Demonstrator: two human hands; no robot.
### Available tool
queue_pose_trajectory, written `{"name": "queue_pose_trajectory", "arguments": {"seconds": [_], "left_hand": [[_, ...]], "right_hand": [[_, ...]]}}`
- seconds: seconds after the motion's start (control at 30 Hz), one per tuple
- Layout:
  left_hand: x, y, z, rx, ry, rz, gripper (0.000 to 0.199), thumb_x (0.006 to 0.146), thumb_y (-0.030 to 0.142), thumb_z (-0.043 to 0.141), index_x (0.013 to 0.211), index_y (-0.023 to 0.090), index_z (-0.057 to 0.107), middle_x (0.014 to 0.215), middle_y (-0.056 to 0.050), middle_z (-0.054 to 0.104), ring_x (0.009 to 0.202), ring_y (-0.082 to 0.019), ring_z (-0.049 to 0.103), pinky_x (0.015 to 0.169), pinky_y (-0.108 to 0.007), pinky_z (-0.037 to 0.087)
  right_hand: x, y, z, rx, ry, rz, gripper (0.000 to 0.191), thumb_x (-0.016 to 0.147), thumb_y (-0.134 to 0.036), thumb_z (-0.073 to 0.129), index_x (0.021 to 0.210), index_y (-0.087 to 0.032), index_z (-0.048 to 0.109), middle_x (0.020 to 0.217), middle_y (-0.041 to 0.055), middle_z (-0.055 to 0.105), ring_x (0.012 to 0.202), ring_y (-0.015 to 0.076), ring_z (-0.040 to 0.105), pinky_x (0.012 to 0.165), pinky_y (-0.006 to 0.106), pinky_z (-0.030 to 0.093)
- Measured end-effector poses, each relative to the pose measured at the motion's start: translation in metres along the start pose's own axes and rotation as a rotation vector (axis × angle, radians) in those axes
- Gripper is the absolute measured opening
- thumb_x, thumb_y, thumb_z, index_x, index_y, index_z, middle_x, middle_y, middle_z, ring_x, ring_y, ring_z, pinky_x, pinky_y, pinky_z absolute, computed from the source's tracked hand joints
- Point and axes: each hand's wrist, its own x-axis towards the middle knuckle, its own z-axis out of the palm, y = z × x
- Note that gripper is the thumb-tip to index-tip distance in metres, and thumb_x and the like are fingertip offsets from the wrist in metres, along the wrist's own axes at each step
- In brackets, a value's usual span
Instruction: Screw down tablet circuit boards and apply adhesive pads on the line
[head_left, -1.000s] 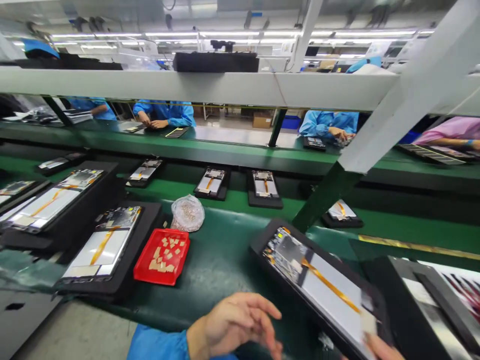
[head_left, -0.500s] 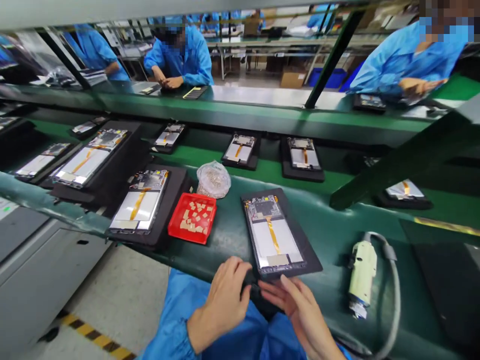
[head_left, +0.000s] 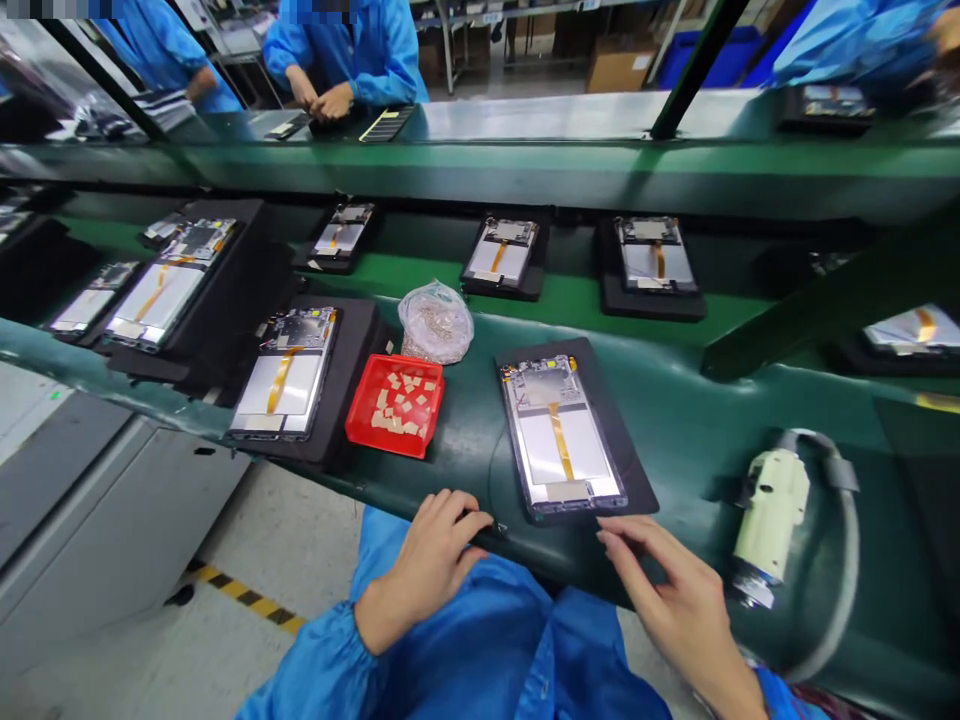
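An opened tablet (head_left: pixel 559 440) with a white battery and an orange ribbon lies on a black foam pad (head_left: pixel 637 480) in front of me. My left hand (head_left: pixel 427 560) is at the bench edge, left of the pad, its thumb and fingers apart; a thin dark wire runs near its fingertips. Close to the pad's lower right corner, my right hand (head_left: pixel 667 590) has its thumb and forefinger near each other, with nothing visible between them. A red tray (head_left: pixel 360 405) of small beige pieces and a clear bag (head_left: pixel 436 322) of small parts are left of the tablet.
A pale green handheld tool (head_left: pixel 772 510) with a grey cable lies at the right. Another opened tablet (head_left: pixel 285 375) rests on foam at the left. More tablets line the green belt (head_left: pixel 420 270). A dark green post (head_left: pixel 825 280) slants across the right. People in blue work behind.
My hands have moved apart, the right one away to the right of the tablet's lower edge. The camera view has tilted down, and the belt tablets appear farther right.
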Motion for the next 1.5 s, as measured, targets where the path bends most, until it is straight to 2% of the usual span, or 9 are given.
{"name": "queue_pose_trajectory", "arguments": {"seconds": [0.1,0.3,0.47,0.53,0.67,0.8,1.17,1.37,1.5], "left_hand": [[0.000,0.000,0.000,-0.009,-0.019,0.007,0.012,0.097,0.020,0.061,0.105,0.022,0.069,0.104,-0.005,0.065,0.095,-0.022,0.055,0.086,-0.039,0.043],[0.008,0.008,-0.014,-0.307,0.076,-0.048,0.007,0.096,0.021,0.065,0.096,0.020,0.071,0.093,-0.003,0.070,0.088,-0.018,0.060,0.082,-0.033,0.045],[0.030,0.020,-0.037,-0.387,0.138,0.035,0.018,0.100,0.018,0.057,0.107,0.020,0.073,0.094,-0.005,0.069,0.089,-0.017,0.061,0.081,-0.030,0.049],[0.039,0.027,-0.041,-0.393,0.190,0.063,0.020,0.100,0.016,0.055,0.111,0.020,0.072,0.096,-0.005,0.069,0.089,-0.017,0.062,0.080,-0.028,0.050],[0.048,0.044,-0.039,-0.328,0.443,0.012,0.015,0.099,0.015,0.053,0.100,0.018,0.068,0.092,-0.006,0.068,0.087,-0.018,0.063,0.079,-0.030,0.051],[0.048,0.055,-0.027,-0.256,0.418,0.020,0.017,0.098,0.013,0.052,0.096,0.019,0.067,0.091,-0.005,0.068,0.084,-0.017,0.063,0.078,-0.030,0.051],[0.051,0.059,-0.022,-0.320,0.316,-0.090,0.016,0.094,0.011,0.057,0.093,0.019,0.071,0.089,-0.002,0.069,0.080,-0.015,0.065,0.072,-0.027,0.050],[0.049,0.060,-0.020,-0.219,0.317,-0.061,0.019,0.096,0.012,0.052,0.091,0.019,0.069,0.088,-0.003,0.068,0.079,-0.016,0.063,0.072,-0.030,0.049],[0.049,0.062,-0.020,-0.156,0.294,-0.049,0.021,0.097,0.012,0.049,0.088,0.020,0.066,0.086,-0.004,0.066,0.079,-0.018,0.062,0.072,-0.031,0.049]], "right_hand": [[0.006,-0.013,0.018,0.045,-0.042,-0.079,0.013,0.094,-0.016,0.064,0.104,-0.022,0.071,0.095,0.0040,0.075,0.085,0.0169,0.072,0.081,0.024,0.056],[0.013,-0.039,0.047,0.164,-0.275,-0.171,0.020,0.096,-0.016,0.063,0.113,-0.022,0.071,0.100,0.0074,0.072,0.090,0.0185,0.071,0.080,0.027,0.059],[0.028,-0.045,0.055,0.224,-0.226,-0.127,0.021,0.096,-0.019,0.062,0.112,-0.023,0.075,0.099,0.0075,0.073,0.090,0.0185,0.071,0.081,0.028,0.059],[0.034,-0.045,0.056,0.298,-0.222,0.015,0.015,0.093,-0.024,0.066,0.101,-0.022,0.078,0.092,0.0071,0.075,0.083,0.0193,0.072,0.075,0.029,0.060],[0.043,-0.043,0.054,0.606,-0.213,0.551,0.027,0.078,-0.041,0.081,0.088,-0.017,0.076,0.066,0.0049,0.072,0.053,0.0172,0.066,0.052,0.027,0.056],[0.048,-0.044,0.051,0.822,-0.123,0.765,0.039,0.063,-0.043,0.092,0.081,-0.014,0.073,0.063,0.0050,0.072,0.052,0.0159,0.065,0.053,0.027,0.056],[0.041,-0.046,0.058,0.984,-0.200,0.770,0.033,0.069,-0.042,0.090,0.073,-0.013,0.073,0.063,0.0064,0.072,0.057,0.0168,0.068,0.060,0.027,0.057],[0.036,-0.042,0.058,0.877,-0.187,0.674,0.031,0.074,-0.043,0.087,0.075,-0.015,0.074,0.066,0.0057,0.073,0.061,0.0179,0.069,0.065,0.028,0.057],[0.037,-0.042,0.061,0.969,-0.247,0.666,0.032,0.077,-0.043,0.084,0.068,-0.015,0.069,0.060,0.0035,0.069,0.057,0.0157,0.065,0.060,0.026,0.052]]}}
